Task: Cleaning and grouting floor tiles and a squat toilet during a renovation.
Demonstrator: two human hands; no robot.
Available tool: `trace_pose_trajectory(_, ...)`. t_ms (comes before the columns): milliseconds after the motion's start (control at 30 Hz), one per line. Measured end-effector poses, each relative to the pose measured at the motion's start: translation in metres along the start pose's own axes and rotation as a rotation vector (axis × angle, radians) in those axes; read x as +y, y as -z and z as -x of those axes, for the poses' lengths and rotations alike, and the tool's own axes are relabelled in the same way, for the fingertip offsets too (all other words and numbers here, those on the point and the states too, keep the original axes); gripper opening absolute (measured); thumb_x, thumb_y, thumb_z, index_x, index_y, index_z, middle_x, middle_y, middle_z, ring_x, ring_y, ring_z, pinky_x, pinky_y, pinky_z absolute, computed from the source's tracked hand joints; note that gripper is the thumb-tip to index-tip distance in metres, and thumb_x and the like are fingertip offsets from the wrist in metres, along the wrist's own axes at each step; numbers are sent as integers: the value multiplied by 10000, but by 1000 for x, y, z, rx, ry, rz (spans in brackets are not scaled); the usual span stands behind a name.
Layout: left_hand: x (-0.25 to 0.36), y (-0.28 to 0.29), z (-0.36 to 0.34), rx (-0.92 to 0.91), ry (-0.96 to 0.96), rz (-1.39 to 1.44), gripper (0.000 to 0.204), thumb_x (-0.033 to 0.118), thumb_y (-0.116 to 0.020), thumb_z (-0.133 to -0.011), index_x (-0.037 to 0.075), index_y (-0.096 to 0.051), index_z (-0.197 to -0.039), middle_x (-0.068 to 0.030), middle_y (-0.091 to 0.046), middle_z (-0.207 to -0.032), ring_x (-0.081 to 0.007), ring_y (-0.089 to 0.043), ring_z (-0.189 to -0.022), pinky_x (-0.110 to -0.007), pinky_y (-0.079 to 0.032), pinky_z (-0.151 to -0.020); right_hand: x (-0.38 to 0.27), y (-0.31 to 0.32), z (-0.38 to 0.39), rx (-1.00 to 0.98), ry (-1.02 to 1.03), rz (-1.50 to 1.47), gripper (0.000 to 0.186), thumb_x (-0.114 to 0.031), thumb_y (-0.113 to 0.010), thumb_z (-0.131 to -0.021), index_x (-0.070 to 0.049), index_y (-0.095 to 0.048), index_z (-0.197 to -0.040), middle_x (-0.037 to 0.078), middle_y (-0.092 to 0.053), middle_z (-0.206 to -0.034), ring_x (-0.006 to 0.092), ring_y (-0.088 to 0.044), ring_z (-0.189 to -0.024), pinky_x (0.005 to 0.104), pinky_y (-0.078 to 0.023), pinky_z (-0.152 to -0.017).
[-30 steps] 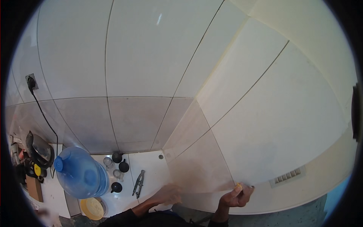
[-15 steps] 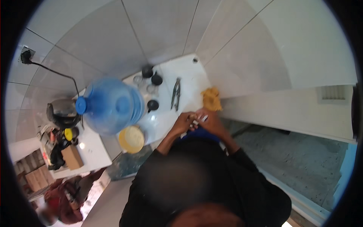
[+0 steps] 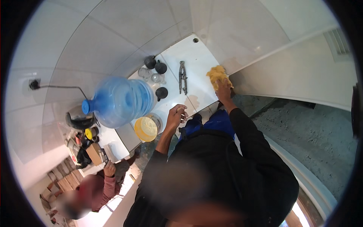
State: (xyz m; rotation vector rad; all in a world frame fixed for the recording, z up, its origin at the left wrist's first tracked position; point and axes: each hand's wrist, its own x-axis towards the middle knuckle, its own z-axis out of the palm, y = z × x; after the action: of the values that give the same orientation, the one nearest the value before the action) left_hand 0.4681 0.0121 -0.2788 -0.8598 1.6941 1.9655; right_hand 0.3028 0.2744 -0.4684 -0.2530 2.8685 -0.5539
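My right hand (image 3: 224, 92) reaches to the crumpled yellow cloth (image 3: 217, 74) at the right edge of the white counter, its fingers closed on the near part of the cloth. My left hand (image 3: 176, 116) is over the counter's front edge, its fingers curled in. Whatever it may hold is too small to make out. Beyond it lie grey metal locking pliers (image 3: 183, 77), with handles pointing towards me. A yellow tub (image 3: 146, 129) with pale contents stands left of my left hand.
On the left, a big blue water bottle (image 3: 120, 101) lies on its side. Black round cups (image 3: 161, 93) and small glasses (image 3: 155, 78) stand behind. An electric kettle (image 3: 78, 118) and a cardboard box (image 3: 94, 153) are further left, near another person (image 3: 104, 185). White counter (image 3: 201, 56) reaches the wall.
My hands have parted: the right has gone out to the yellow cloth, the left has stayed near the counter's edge. The view has shifted. The other person's hand has come up beside the box.
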Motion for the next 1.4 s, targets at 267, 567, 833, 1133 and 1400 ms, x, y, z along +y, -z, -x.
trace_pose_trajectory(267, 22, -112, -33, -168, 52, -203, 182, 194, -506, -982, 89, -642, -1038, 1, -580, -722, -97, -536, -610, -237, -416, -558, 62, 17, 18, 20, -1, -491, 291, -169, -692, -834, -47, -572, -1070, 214, -701, -1007, 441, -667, -982, 542, -538, -819)
trace_pose_trajectory(567, 68, -346, -35, -789, -34, -549, 185, 192, -486, -1044, 94, -600, -1151, -11, -628, -813, -93, -565, -684, -232, -440, -597, 251, 54, 156, 99, -648, -514, 337, -189, -609, -871, -101, -584, -1195, 226, -701, -1092, 464, -659, -1051, 567, -514, -912)
trace_pose_trajectory(833, 68, -437, -44, -1121, -90, -743, 255, 158, -566, -1046, 24, -501, -1253, -135, -745, -1099, -140, -685, -819, -266, -542, -662, 350, 72, 209, 211, -1045, -445, 470, -259, -641, -882, -88, -591, -1317, 246, -661, -1267, 466, -622, -1178, 542, -500, -1009)
trace_pose_trajectory(1133, 45, -522, -72, -1072, 39, -652, 160, 107, -684, -975, 14, -689, -1105, -44, -711, -892, -92, -646, -760, -248, -529, -663, 346, 160, 199, 915, -1047, -616, 336, -159, -646, -860, -83, -651, -1187, 210, -714, -1162, 458, -655, -1117, 502, -516, -972)
trace_pose_trajectory(1400, -14, -669, -129, -617, -142, -392, 158, 123, -739, -945, -14, -743, -1024, -50, -686, -841, -141, -653, -695, -298, -554, -619, 393, 280, 171, 664, -706, -1544, 271, -254, -613, -1007, -54, -751, -1127, 30, -725, -999, 102, -655, -861, 286, -542, -684)
